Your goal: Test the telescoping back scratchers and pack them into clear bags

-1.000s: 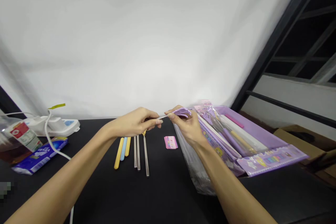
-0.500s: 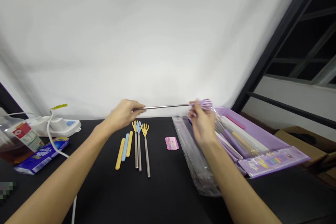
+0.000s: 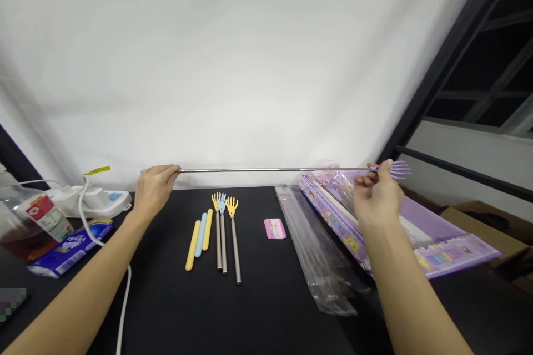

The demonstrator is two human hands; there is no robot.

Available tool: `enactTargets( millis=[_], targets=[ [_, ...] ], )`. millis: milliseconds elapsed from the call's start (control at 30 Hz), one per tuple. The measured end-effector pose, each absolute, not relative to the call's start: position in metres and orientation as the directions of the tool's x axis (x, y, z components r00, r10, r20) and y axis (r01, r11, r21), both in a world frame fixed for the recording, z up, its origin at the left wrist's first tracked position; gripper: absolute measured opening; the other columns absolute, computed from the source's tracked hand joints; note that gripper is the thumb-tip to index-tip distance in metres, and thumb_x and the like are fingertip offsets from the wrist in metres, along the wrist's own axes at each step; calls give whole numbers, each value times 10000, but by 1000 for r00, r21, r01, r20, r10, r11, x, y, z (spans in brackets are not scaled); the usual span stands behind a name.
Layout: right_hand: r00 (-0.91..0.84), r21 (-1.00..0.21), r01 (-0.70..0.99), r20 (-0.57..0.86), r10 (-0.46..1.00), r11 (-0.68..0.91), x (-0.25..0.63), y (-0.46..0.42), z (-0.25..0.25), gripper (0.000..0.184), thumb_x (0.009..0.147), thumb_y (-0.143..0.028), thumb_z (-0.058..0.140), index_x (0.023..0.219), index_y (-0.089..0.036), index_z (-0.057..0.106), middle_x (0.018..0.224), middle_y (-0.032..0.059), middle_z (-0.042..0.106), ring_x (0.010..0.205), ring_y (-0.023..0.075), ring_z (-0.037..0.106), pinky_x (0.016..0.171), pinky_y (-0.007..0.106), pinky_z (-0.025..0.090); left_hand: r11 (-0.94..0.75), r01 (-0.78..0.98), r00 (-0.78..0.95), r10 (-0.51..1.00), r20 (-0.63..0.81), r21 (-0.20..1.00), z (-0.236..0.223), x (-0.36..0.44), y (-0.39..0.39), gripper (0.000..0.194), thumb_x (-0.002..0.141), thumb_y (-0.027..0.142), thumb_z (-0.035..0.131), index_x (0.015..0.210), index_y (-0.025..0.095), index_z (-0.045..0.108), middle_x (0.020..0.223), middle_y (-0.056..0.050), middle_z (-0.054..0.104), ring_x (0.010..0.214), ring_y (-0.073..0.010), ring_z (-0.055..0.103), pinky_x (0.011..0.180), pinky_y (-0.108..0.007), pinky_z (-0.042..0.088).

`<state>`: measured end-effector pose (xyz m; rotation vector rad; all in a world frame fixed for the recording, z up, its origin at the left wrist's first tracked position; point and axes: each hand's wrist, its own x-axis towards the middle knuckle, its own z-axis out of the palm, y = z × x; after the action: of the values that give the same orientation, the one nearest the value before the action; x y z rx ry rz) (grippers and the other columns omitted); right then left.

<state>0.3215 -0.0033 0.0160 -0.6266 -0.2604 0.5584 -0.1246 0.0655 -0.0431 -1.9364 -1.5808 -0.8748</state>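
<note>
I hold a purple telescopic back scratcher stretched out level above the black table. My left hand is closed round its handle end. My right hand pinches the rod just behind the purple claw head. Below the rod, three more back scratchers with yellow and blue claw heads lie side by side on the table, next to three yellow and blue handle sleeves.
A purple display box of packaged scratchers sits at the right, with empty clear plastic sleeves beside it. A small pink card lies mid-table. At the left are a white power strip, its cable, a blue packet and a carton.
My hands have drawn apart, left hand leftward and right hand rightward, and the purple scratcher's metal rod has lengthened from short to fully stretched.
</note>
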Motion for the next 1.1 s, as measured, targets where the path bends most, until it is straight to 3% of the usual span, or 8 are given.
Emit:
enactTargets(
  millis=[200, 333, 467, 600, 700, 867, 1100],
  targets=[
    [790, -569, -460, 89, 607, 682, 325, -4, 15, 326, 987, -283, 582, 698, -135, 602, 559, -72, 420, 468, 35, 333, 432, 125, 349, -253, 966, 211, 654, 727, -53, -45, -125, 66, 318, 988, 336, 448, 1060, 205, 729, 1083, -120, 760, 1005, -296, 692, 918, -403, 453],
    [740, -584, -444, 189, 646, 679, 306, -1, 10, 295, 830, -327, 779, 685, -132, 611, 585, -70, 492, 482, 20, 350, 448, 115, 360, -377, 925, 308, 653, 692, -55, -39, -103, 64, 317, 997, 332, 430, 1066, 198, 709, 1035, -129, 746, 932, -280, 682, 861, -391, 472],
    [539, -684, -413, 348, 767, 601, 269, 1, 0, 377, 609, -381, 916, 680, -132, 642, 746, -5, 654, 533, 20, 422, 483, 153, 390, -647, 761, 470, 600, 648, 47, -17, -60, 54, 352, 1020, 372, 398, 1078, 182, 688, 962, -110, 704, 883, -230, 653, 810, -336, 478],
    [317, -768, -261, 505, 803, 585, 243, -3, -8, 304, 670, -368, 883, 666, -149, 671, 686, 1, 656, 546, 69, 492, 533, 233, 416, -793, 565, 628, 593, 504, 228, 15, -22, 24, 350, 1014, 392, 431, 965, 166, 693, 807, -49, 660, 701, -154, 575, 668, -270, 422],
    [201, -770, -194, 576, 793, 608, 233, -9, -10, 233, 738, -359, 840, 714, -166, 711, 612, -14, 624, 537, 89, 510, 538, 249, 408, -746, 493, 681, 651, 335, 448, 34, -3, -2, 398, 1001, 418, 442, 814, 150, 669, 611, 18, 508, 536, -97, 406, 527, -238, 314],
    [-13, -805, -126, 585, 811, 579, 215, -19, -8, 246, 798, -391, 785, 730, -161, 733, 545, -23, 568, 514, 99, 511, 517, 250, 395, -518, 338, 726, 675, 132, 786, 45, 14, -23, 386, 975, 482, 470, 861, 160, 650, 609, 35, 470, 505, -79, 361, 480, -212, 302],
    [-121, -848, -110, 528, 840, 518, 213, -19, -9, 266, 825, -416, 754, 772, -156, 733, 597, -8, 607, 532, 97, 524, 526, 243, 408, -323, 315, 773, 633, -45, 892, 45, 8, -17, 412, 952, 532, 503, 973, 161, 680, 613, 33, 454, 489, -71, 331, 455, -201, 274]
  ],
)
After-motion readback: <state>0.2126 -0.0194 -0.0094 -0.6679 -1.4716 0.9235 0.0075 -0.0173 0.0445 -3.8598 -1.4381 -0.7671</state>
